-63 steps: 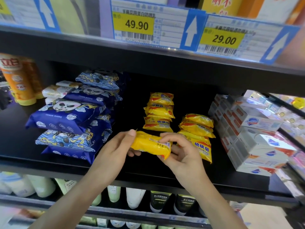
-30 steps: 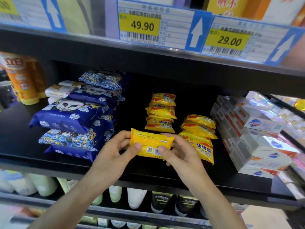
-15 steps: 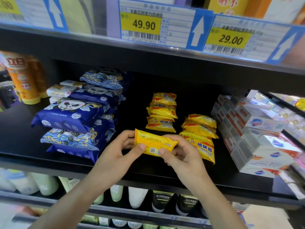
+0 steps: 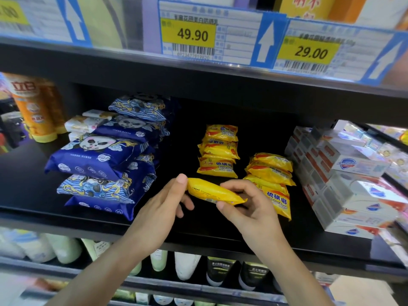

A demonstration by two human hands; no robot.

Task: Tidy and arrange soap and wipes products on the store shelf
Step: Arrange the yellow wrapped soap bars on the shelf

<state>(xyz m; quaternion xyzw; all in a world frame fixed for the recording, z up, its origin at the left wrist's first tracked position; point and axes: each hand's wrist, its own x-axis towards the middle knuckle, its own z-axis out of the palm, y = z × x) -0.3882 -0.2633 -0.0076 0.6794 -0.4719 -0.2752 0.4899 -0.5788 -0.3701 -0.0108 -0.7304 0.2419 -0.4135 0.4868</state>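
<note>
Head view
Left hand: the left hand (image 4: 163, 204) pinches the left end of a yellow soap pack (image 4: 215, 192) – its thumb tip sits on top of that end and the other fingers curl under it.
Right hand: the right hand (image 4: 249, 208) pinches the right end of the same pack, thumb in front, fingers curled behind.
Soap pack: it is up in the air between the two hands, above the front part of the black shelf (image 4: 33, 184). It is tilted, with the left end higher than the right end.
Back soap pile: three yellow packs (image 4: 218, 151) are stacked behind the hands.
Right soap pile: more yellow packs (image 4: 271, 171) are stacked just to the right – the right hand is in front of the lowest one.
Wipes: blue panda wipes packs (image 4: 99, 155) are piled on the left side of the shelf, well apart from the held pack.
Boxed soap: white soap boxes (image 4: 353, 180) are stacked on the right side.
Orange bottle: it (image 4: 33, 107) stands at the far left.
Price tags: the shelf above has tags that read 49.90 (image 4: 192, 34) and 29.00 (image 4: 311, 53).
Lower shelf: bottles (image 4: 187, 263) stand in a row below.
</note>
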